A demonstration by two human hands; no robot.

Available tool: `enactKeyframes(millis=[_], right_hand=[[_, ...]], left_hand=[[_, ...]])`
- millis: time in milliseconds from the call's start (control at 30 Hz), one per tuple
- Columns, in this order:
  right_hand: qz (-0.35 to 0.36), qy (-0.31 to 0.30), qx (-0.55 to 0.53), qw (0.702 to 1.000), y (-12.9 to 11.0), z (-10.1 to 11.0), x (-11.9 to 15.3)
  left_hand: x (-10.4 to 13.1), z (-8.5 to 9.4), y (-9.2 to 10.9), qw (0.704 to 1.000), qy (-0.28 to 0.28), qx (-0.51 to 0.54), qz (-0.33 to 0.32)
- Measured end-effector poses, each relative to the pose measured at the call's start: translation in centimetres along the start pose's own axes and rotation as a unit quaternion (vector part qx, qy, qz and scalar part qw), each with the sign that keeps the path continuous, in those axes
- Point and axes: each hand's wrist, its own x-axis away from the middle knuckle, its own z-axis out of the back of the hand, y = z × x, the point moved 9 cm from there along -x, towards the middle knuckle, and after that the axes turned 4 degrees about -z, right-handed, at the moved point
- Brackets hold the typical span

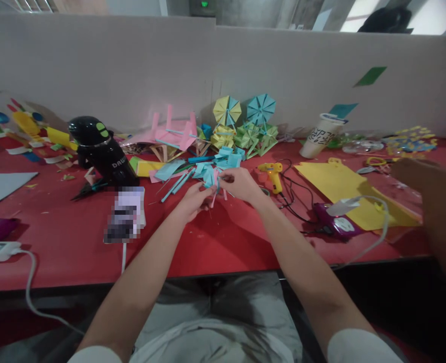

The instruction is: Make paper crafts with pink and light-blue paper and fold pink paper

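Both hands meet over the red table, pinching a small piece made of pink and blue paper strips (pixel 215 180). My left hand (pixel 195 201) grips it from the left, fingers closed. From the right, my right hand (pixel 240 184) pinches the same piece between thumb and fingers. Just behind them lies a heap of folded light-blue paper (pixel 228 158). Rolled blue paper sticks (pixel 178 184) lie beside it on the left. A yellow hot glue gun (pixel 271 176) rests to the right of my right hand. Fingers partly hide the held piece.
A black bottle (pixel 105 156) and a pixelated phone-like object (pixel 126 217) stand left. Finished paper models (pixel 226 112) line the partition. Right are a paper cup (pixel 323 135), yellow sheets (pixel 343 186), a purple power strip (pixel 338 222) with cables, and another person's blurred hand (pixel 427 176).
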Motion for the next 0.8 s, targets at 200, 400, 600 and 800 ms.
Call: enactKeyframes(millis=[200, 400, 600, 800], right_hand=[[-0.047, 0.005, -0.053, 0.997, 3.0, 0.5, 0.5], [-0.141, -0.055, -0.158, 0.976, 4.5, 0.2, 1.3], [-0.134, -0.046, -0.174, 0.975, 3.9, -0.8, 1.1], [-0.149, 0.002, -0.164, 0.975, 4.2, 0.4, 1.2]], left_hand=[[0.3, 1.1, 0.2, 1.000, 0.003, -0.017, 0.019], [-0.1, 4.0, 2.0, 0.993, 0.095, -0.038, -0.055], [0.1, 1.8, 0.6, 0.988, 0.009, -0.150, -0.032], [-0.3, 2.5, 1.3, 0.959, 0.031, -0.249, -0.132]])
